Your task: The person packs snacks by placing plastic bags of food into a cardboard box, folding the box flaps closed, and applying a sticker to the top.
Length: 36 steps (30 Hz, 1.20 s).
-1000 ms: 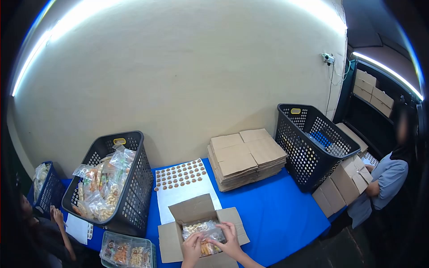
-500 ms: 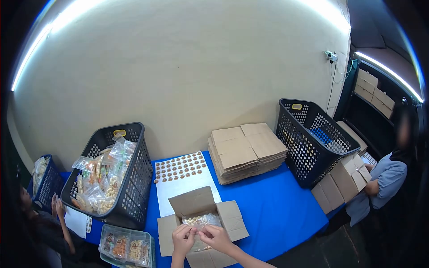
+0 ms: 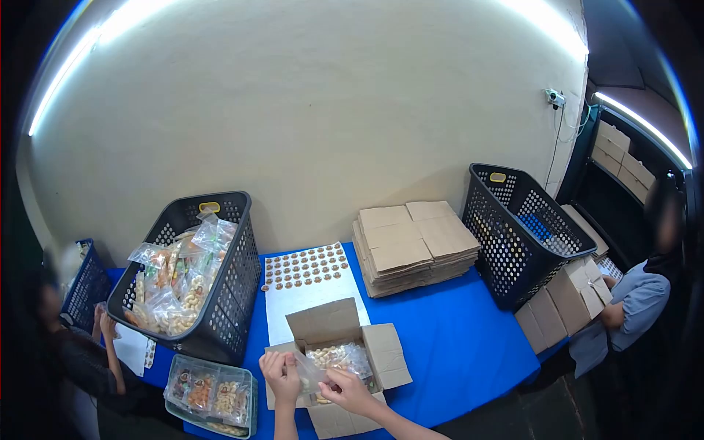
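Pinching a clear bag [image 3: 309,372] over the open carton [image 3: 387,356], left hand [image 3: 281,376] and right hand [image 3: 347,390] closed at its edges; a hard, uneven tug could tear the plastic.

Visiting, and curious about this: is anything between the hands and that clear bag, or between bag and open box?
Nothing visible. The left hand and right hand hold the clear bag; the open box has its flaps apart, with nut packets inside.

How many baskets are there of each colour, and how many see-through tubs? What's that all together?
Black plastic baskets: 2
Blue plastic basket: 1
See-through plastic tub: 1
Total: 4
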Motion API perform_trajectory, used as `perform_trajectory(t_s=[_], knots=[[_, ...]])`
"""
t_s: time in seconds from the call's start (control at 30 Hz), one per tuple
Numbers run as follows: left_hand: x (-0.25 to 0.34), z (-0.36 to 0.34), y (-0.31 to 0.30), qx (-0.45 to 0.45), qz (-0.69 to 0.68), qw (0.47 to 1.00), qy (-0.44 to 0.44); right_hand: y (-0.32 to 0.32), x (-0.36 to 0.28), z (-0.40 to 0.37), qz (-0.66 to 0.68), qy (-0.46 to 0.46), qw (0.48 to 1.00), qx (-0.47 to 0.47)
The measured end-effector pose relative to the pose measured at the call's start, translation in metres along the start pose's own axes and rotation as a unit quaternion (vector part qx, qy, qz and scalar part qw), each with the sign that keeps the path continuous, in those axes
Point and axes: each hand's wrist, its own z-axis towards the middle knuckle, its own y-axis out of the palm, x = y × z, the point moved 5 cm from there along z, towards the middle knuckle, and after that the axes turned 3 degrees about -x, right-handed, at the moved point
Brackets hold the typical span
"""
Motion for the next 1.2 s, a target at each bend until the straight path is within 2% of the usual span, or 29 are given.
perform_trajectory(t_s=[0.07, 0.17, 0.2, 0.23, 0.3, 0.4, 0.43, 0.53, 0.6, 0.67, 0.7, 0.73, 0.77, 0.8, 0.87, 0.9, 0.97, 1.0, 1.07, 1.2], knots=[[-0.010, -0.004, 0.007, -0.010, -0.022, 0.999, -0.026, -0.002, 0.000, 0.002, 0.015, 0.015, 1.000, 0.005], [-0.021, -0.009, 0.020, -0.027, -0.164, 0.978, -0.124, -0.006, 0.020, -0.001, 0.049, 0.043, 0.998, 0.024], [-0.027, -0.016, 0.023, -0.091, -0.180, 0.963, -0.178, -0.009, 0.032, -0.004, 0.072, 0.067, 0.994, 0.037], [-0.025, -0.019, 0.022, -0.098, -0.182, 0.966, -0.153, -0.013, 0.039, -0.007, 0.093, 0.090, 0.990, 0.049], [-0.012, -0.029, 0.030, -0.110, -0.188, 0.970, -0.104, -0.025, 0.047, -0.009, 0.217, 0.129, 0.966, 0.061], [0.008, -0.051, 0.043, -0.251, -0.120, 0.960, 0.000, -0.027, 0.057, -0.010, 0.410, 0.190, 0.888, 0.089], [0.010, -0.057, 0.046, -0.261, -0.138, 0.955, -0.016, -0.026, 0.060, -0.011, 0.472, 0.210, 0.850, 0.101], [0.017, -0.069, 0.049, -0.292, -0.190, 0.936, -0.058, -0.030, 0.056, -0.011, 0.502, 0.230, 0.828, 0.098], [0.005, -0.074, 0.050, -0.277, -0.162, 0.945, -0.058, -0.030, 0.073, -0.019, 0.522, 0.221, 0.817, 0.110], [-0.001, -0.075, 0.043, -0.234, -0.164, 0.954, -0.090, -0.044, 0.082, -0.026, 0.481, 0.247, 0.826, 0.160], [-0.004, -0.076, 0.041, -0.256, -0.151, 0.952, -0.071, -0.052, 0.085, -0.028, 0.458, 0.258, 0.831, 0.184], [-0.011, -0.077, 0.038, -0.278, -0.139, 0.949, -0.051, -0.063, 0.084, -0.029, 0.376, 0.232, 0.874, 0.202], [-0.014, -0.077, 0.037, -0.299, -0.126, 0.945, -0.031, -0.066, 0.084, -0.029, 0.337, 0.222, 0.894, 0.196], [-0.007, -0.072, 0.032, -0.254, -0.134, 0.957, -0.036, -0.067, 0.084, -0.031, 0.297, 0.213, 0.912, 0.189], [-0.015, -0.078, 0.032, -0.212, -0.196, 0.950, -0.122, -0.062, 0.094, -0.036, 0.232, 0.195, 0.932, 0.197], [-0.020, -0.081, 0.033, -0.190, -0.225, 0.942, -0.163, -0.058, 0.101, -0.039, 0.202, 0.189, 0.945, 0.174], [-0.031, -0.087, 0.034, -0.197, -0.159, 0.932, -0.258, -0.051, 0.109, -0.045, 0.143, 0.176, 0.966, 0.127], [-0.037, -0.091, 0.035, -0.200, -0.124, 0.923, -0.305, -0.045, 0.112, -0.049, 0.080, 0.204, 0.972, 0.090], [-0.050, -0.098, 0.044, -0.245, -0.031, 0.921, -0.301, -0.029, 0.116, -0.057, -0.048, 0.257, 0.965, 0.015], [-0.065, -0.112, 0.063, -0.297, 0.097, 0.921, -0.233, 0.002, 0.116, -0.080, -0.296, 0.178, 0.938, -0.029]])
